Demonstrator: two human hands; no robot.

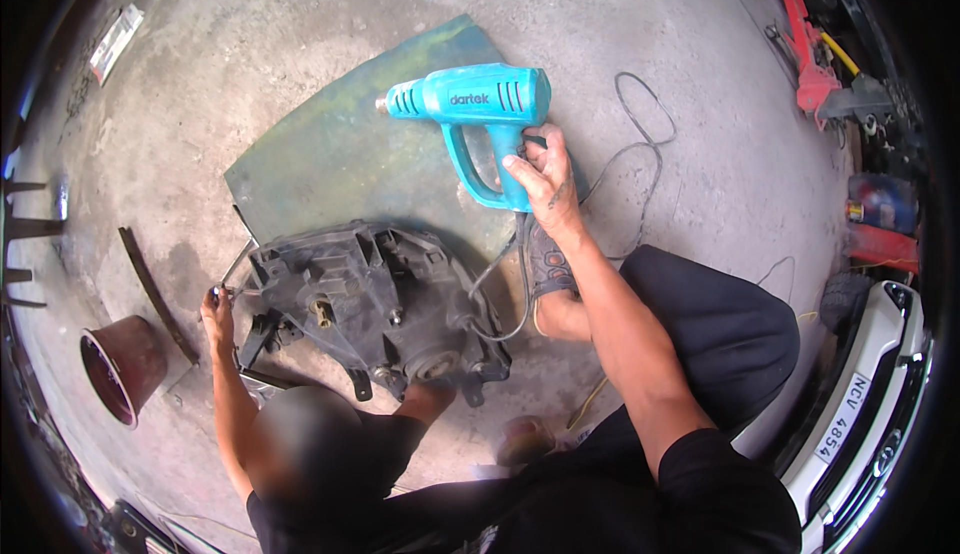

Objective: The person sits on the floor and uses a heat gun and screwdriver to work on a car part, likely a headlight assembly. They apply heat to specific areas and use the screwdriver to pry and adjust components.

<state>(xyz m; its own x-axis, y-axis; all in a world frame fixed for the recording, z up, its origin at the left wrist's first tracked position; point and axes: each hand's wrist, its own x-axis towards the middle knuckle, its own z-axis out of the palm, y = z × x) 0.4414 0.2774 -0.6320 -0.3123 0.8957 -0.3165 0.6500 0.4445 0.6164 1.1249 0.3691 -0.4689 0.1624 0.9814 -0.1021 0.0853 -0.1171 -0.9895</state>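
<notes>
My right hand [549, 182] is wrapped round the grip of a turquoise heat gun [465, 96], raised with its metal nozzle pointing left. A dark cable runs down from the handle. Below the gun, a black car headlight housing [375, 299] rests with its back facing up, showing sockets, brackets and mounting tabs. At the headlight's left edge, my left hand [217, 316] is closed, its fingers pinched beside a shiny strip of the rim. Small details between those fingers are hard to make out. The gun's nozzle is apart from the headlight.
A worn greenish sheet [345, 134] lies on the concrete beyond the headlight. To the left are a reddish-brown bucket [125, 369] and a dark strip [155, 289]. At right stand a red floor jack [810, 64] and a white car bumper [850, 414]. Loose cable [655, 154] loops nearby.
</notes>
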